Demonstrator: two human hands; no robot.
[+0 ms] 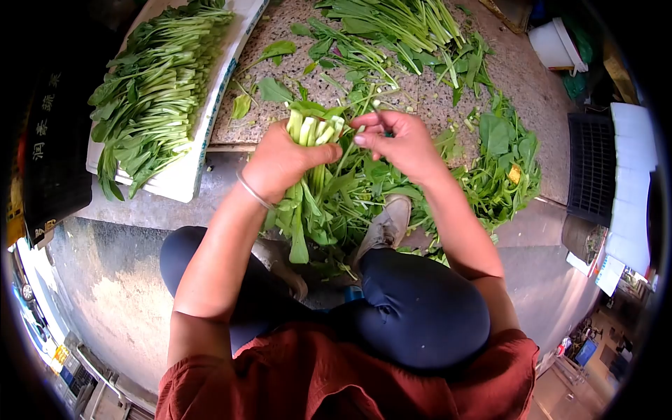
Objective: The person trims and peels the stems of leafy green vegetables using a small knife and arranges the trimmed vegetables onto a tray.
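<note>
My left hand [280,159] is wrapped round a bunch of leafy greens [308,131], with the pale cut stem ends pointing up and the leaves hanging below. Just to the right, my right hand [400,143] is closed in a pinch beside those stem ends. A thin green stem [348,152] shows at its fingertips. A narrow dark sliver lies by the index finger, too small to make out. Loose leaves and trimmings [378,182] are heaped under and behind both hands, down to my shoes.
At the left, a white foam tray [183,183] bears neatly lined-up greens [157,98]. More long-stemmed greens [399,24] lie on the speckled stone slab [280,21]. A leaf pile [507,157] sits at the right. Beyond it are a white tub [553,45] and a black crate [588,168].
</note>
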